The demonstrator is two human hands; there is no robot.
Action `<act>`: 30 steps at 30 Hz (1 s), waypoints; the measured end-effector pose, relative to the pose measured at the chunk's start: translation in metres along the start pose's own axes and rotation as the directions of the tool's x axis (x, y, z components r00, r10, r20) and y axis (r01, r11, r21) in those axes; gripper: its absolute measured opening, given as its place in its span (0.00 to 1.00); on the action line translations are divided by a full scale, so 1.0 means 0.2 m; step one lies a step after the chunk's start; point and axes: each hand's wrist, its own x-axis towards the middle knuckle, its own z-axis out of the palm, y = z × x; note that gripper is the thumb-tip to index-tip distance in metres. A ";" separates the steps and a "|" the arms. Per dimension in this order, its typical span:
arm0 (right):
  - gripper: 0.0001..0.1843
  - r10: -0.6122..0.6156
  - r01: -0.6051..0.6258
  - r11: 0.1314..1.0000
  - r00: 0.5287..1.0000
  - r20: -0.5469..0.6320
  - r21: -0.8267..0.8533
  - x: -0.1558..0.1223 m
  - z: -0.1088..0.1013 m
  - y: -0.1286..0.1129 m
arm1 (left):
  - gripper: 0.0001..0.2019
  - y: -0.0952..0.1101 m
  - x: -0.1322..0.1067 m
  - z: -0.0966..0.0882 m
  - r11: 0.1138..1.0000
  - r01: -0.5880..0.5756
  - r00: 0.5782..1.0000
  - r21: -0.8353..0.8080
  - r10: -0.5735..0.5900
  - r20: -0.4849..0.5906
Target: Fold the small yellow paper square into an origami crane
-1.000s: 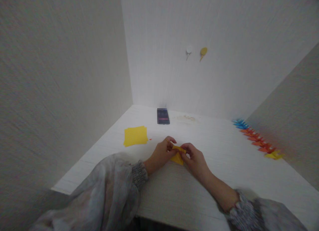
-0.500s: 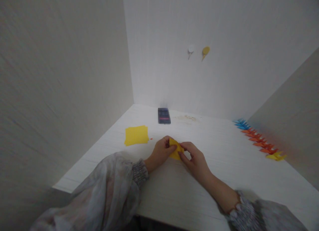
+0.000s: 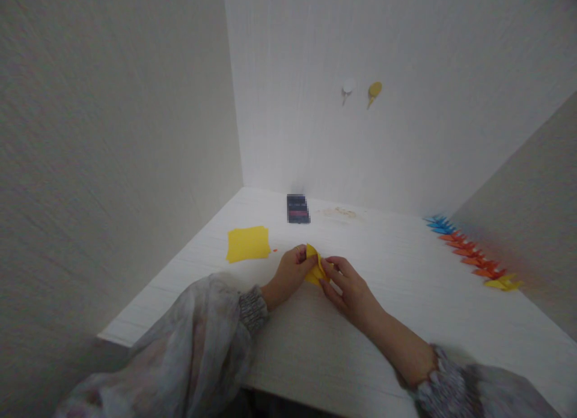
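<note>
Between my two hands is a small folded piece of yellow origami paper [image 3: 313,275], held just above the white table. My left hand [image 3: 291,274] pinches its left side, the thumb lying across the front. On the right side, my right hand [image 3: 346,286] has its thumb and fingers closed on the paper's edge, where a flap stands up. The exact folds are partly hidden by my fingers. Left of my hands lies a stack of yellow paper sheets [image 3: 247,244], with a tiny orange scrap [image 3: 275,250] beside it.
A dark, pixelated flat object [image 3: 298,209] lies near the back wall. Along the right side runs a row of folded paper cranes, blue [image 3: 439,224], orange-red [image 3: 471,254] and yellow [image 3: 503,282]. Two hooks, white [image 3: 347,87] and yellow [image 3: 374,90], are on the wall. Panels enclose the table.
My right hand's fingers have shifted slightly left over the paper. A flap of the yellow paper now stands raised, where it lay flatter before.
</note>
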 end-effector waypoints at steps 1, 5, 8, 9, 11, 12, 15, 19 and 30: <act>0.21 -0.014 0.014 1.000 1.000 0.008 -0.013 0.00 0.00 0.00 | 0.10 0.00 0.00 0.00 1.000 0.003 1.000 0.001 -0.003 0.001; 0.21 -0.033 0.034 0.998 0.999 0.022 -0.043 -0.01 0.00 0.01 | 0.12 0.00 0.00 -0.01 1.000 0.002 1.000 -0.004 -0.002 0.000; 0.21 -0.042 0.043 0.997 0.999 0.024 -0.058 -0.01 -0.01 0.01 | 0.13 0.02 0.00 0.00 1.000 -0.001 1.000 -0.009 0.001 -0.008; 0.21 -0.044 0.045 0.997 0.999 0.024 -0.065 -0.01 -0.01 0.01 | 0.13 0.02 -0.01 0.00 1.000 -0.005 1.000 -0.011 0.005 -0.010; 0.21 -0.049 0.050 0.996 0.999 0.019 -0.079 -0.01 -0.01 0.01 | 0.13 0.04 -0.01 0.01 1.000 -0.011 1.000 -0.018 0.011 -0.012; 0.21 -0.053 0.054 0.995 0.999 0.012 -0.084 -0.01 -0.01 0.01 | 0.14 0.05 -0.02 0.01 1.000 -0.010 1.000 -0.026 0.010 -0.006; 0.20 -0.056 0.055 0.994 0.998 -0.003 -0.092 0.00 -0.01 0.01 | 0.13 0.05 -0.02 0.01 0.997 0.005 0.999 -0.075 -0.002 0.034; 0.18 -0.005 0.006 0.998 1.000 0.019 -0.057 0.00 -0.02 -0.01 | 0.15 0.04 -0.02 0.01 0.993 0.023 0.998 -0.120 -0.017 0.054; 0.06 0.384 -0.329 0.881 0.917 -0.110 0.341 0.02 -0.04 0.01 | 0.24 0.00 -0.02 0.01 0.998 0.048 0.987 -0.029 -0.043 0.153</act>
